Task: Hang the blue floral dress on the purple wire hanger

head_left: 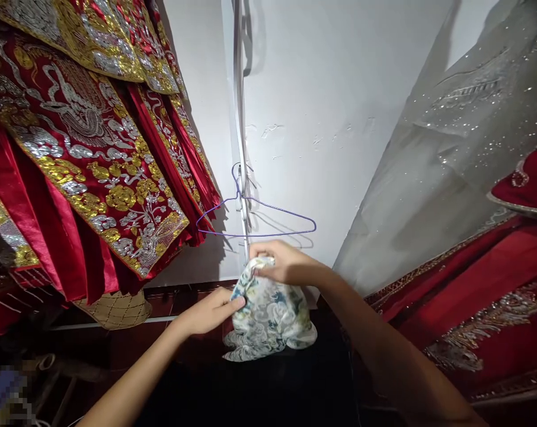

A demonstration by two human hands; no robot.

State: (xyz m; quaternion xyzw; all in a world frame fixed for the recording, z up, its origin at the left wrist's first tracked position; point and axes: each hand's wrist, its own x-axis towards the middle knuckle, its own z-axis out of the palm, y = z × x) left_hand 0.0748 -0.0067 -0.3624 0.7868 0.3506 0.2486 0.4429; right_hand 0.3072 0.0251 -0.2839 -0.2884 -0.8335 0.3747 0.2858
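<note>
A white garment with a green and blue floral print (pixel 272 317) hangs bunched between both hands, low in the middle of the view. My right hand (pixel 280 261) grips its top edge, fingers closed over the cloth. At its left edge, my left hand (pixel 217 308) pinches the fabric between thumb and fingers. Just above the hands, a thin purple hanger (pixel 277 207) hangs bare by its hook near a white upright strip. Whether the garment is a shirt or another piece cannot be made out from its folds.
Red costumes with gold and silver embroidery (pixel 117 172) hang at the left. On the right are a sheer sparkling white fabric (pixel 428 154) and a red beaded garment (pixel 482 290). A white vertical rail (pixel 239 89) runs up the wall behind the hanger.
</note>
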